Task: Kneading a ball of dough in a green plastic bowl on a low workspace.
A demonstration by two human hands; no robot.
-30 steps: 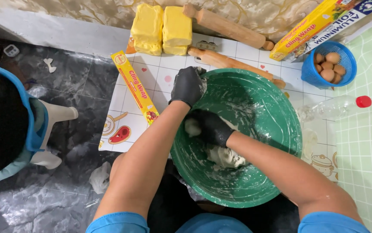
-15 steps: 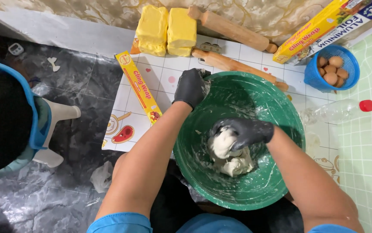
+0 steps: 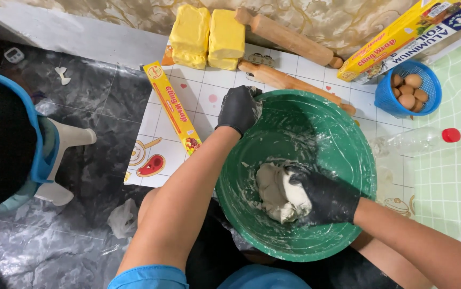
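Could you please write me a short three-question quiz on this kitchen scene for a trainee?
1. True or false: the left hand holds the rim of the green bowl.
2. What does the right hand press on? A) the dough B) a rolling pin C) the plastic bottle
3. Fill in: the blue basket holds ____.

Key
1. True: the gloved left hand grips the bowl's upper left rim.
2. A: the gloved right hand is on the pale dough inside the bowl.
3. Eggs, brown ones.
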